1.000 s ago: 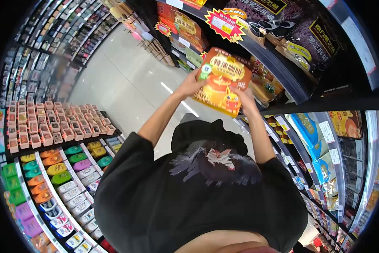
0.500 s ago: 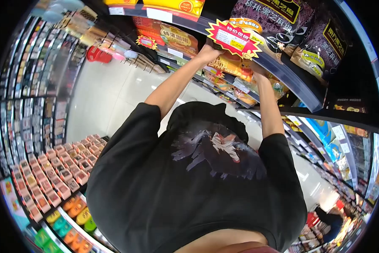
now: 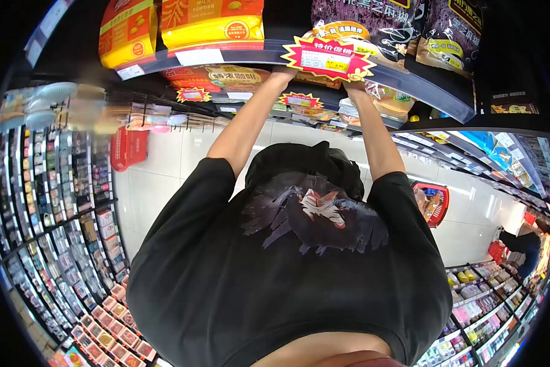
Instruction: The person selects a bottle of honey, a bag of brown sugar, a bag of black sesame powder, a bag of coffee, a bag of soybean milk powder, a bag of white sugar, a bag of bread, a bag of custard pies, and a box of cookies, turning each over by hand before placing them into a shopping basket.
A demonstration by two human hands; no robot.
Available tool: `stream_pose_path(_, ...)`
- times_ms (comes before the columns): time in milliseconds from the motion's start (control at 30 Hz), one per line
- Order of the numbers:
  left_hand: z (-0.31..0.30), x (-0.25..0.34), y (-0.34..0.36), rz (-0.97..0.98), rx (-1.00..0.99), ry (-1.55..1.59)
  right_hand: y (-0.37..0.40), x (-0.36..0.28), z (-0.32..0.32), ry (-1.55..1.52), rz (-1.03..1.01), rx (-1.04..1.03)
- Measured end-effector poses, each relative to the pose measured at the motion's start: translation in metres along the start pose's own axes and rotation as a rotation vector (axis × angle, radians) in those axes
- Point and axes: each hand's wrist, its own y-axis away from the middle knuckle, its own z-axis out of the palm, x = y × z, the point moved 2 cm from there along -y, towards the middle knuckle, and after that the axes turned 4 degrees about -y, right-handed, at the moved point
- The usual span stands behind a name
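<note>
Both my arms reach forward under the front edge of a dark shelf (image 3: 437, 101). My left hand (image 3: 283, 73) shows only at its back and wrist, beside a red and yellow price sign (image 3: 329, 60); its fingers are hidden behind the shelf edge. My right hand (image 3: 354, 88) is likewise covered by the shelf, with only the wrist side visible. Between the hands a strip of an orange-brown package (image 3: 319, 80) shows below the sign. To the left lies a red package (image 3: 223, 77), and to the right a clear-fronted food package (image 3: 388, 103).
Yellow-red milk powder bags (image 3: 212, 27) and purple bags (image 3: 364, 21) stand on the upper shelf. A red basket (image 3: 128, 148) is at the left, and another red basket (image 3: 432, 203) holds goods at the right. A person (image 3: 523, 248) is at the far right. Stocked racks line both sides.
The view has turned and shifted, bringing the milk powder bags and the right-hand basket into sight. My hands remain under the shelf edge, and less of the goods between them shows.
</note>
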Motion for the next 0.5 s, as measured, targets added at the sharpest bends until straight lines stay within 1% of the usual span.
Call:
stream_pose_path(33, -0.001, 0.0, 0.0, -0.006, 0.003, 0.001, -0.001, -0.014, -0.013, 0.005, 0.005, -0.001)
stream_pose_path(100, -0.003, -0.001, 0.001, -0.031, 0.012, 0.002, -0.002, -0.056, -0.049, -0.331, 0.461, -0.304)
stream_pose_path(133, -0.004, 0.006, 0.011, -0.092, -0.003, -0.092, -0.001, -0.057, -0.051, -0.249, 0.523, -0.374)
stream_pose_path(167, -0.003, -0.002, 0.005, -0.086, -0.001, -0.09, -0.003, -0.06, -0.053, -0.248, 0.518, -0.37)
stream_pose_path(200, 0.001, -0.012, -0.002, 0.042, 0.01, -0.169, -0.002, -0.063, -0.057, -0.31, 0.533, -0.328)
stream_pose_path(233, 0.001, -0.01, 0.001, 0.163, 0.02, -0.247, 0.002, -0.067, -0.061, -0.372, 0.55, -0.291)
stream_pose_path(267, 0.001, -0.012, 0.006, 0.187, 0.054, -0.249, 0.003, -0.07, -0.064, -0.529, 0.544, -0.237)
stream_pose_path(300, 0.001, -0.016, 0.012, 0.126, 0.036, -0.07, 0.008, -0.075, -0.067, -0.53, 0.541, -0.242)
stream_pose_path(367, 0.0, -0.018, 0.024, 0.055, 0.118, -0.048, 0.01, -0.093, -0.082, -0.894, 0.67, -0.195)
stream_pose_path(400, -0.003, -0.015, 0.031, 0.079, 0.183, -0.105, 0.009, -0.106, -0.089, -0.933, 0.652, -0.128)
stream_pose_path(433, -0.006, -0.014, 0.036, 0.075, 0.188, -0.103, 0.007, -0.117, -0.099, -0.934, 0.648, -0.15)
stream_pose_path(500, -0.012, -0.019, 0.046, -0.02, 0.119, -0.129, 0.008, -0.119, -0.104, -0.911, 0.7, -0.218)
